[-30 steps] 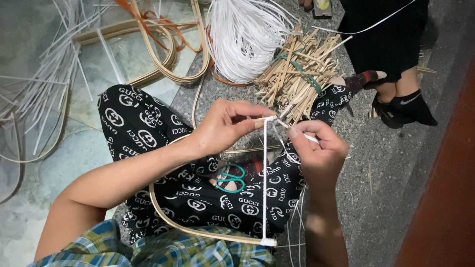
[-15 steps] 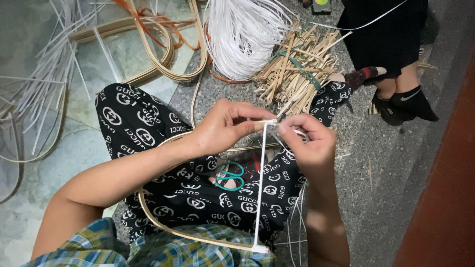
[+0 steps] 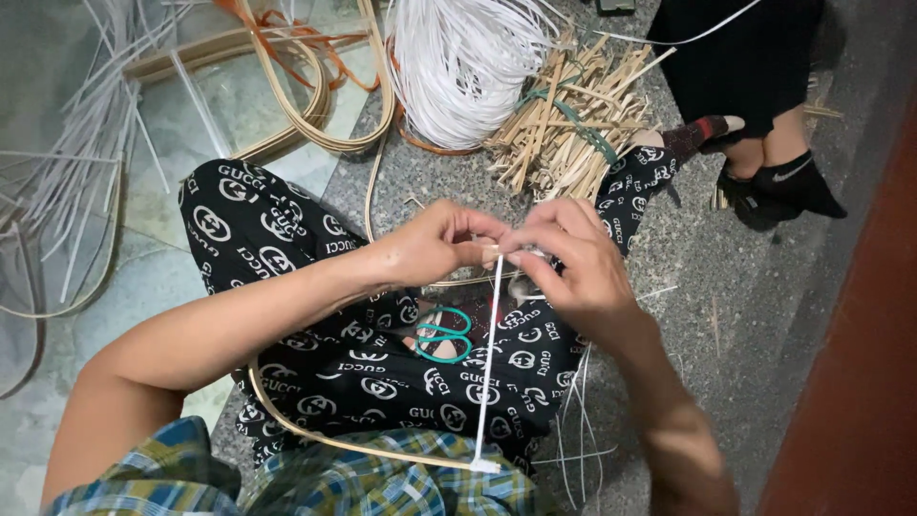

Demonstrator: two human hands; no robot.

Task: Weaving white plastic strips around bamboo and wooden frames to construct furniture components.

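Note:
My left hand (image 3: 444,244) and my right hand (image 3: 573,263) meet above my lap, fingertips pinched together on the top end of a thin white strip (image 3: 487,373). The strip runs straight down to a curved tan cane hoop (image 3: 334,441) that loops over my patterned black trousers (image 3: 363,363), and is joined to it at the bottom. Green-handled scissors (image 3: 441,334) lie on my lap just below my left hand.
A thick coil of white strips (image 3: 463,62) and a tied bundle of short tan sticks (image 3: 564,124) lie ahead. Bent cane loops (image 3: 315,105) and loose white strips (image 3: 76,182) spread at left. Another person's legs in dark socks (image 3: 778,182) stand at upper right.
My hands have drawn closer together and now touch at the strip's top; the view has shifted slightly, and the strip stays upright.

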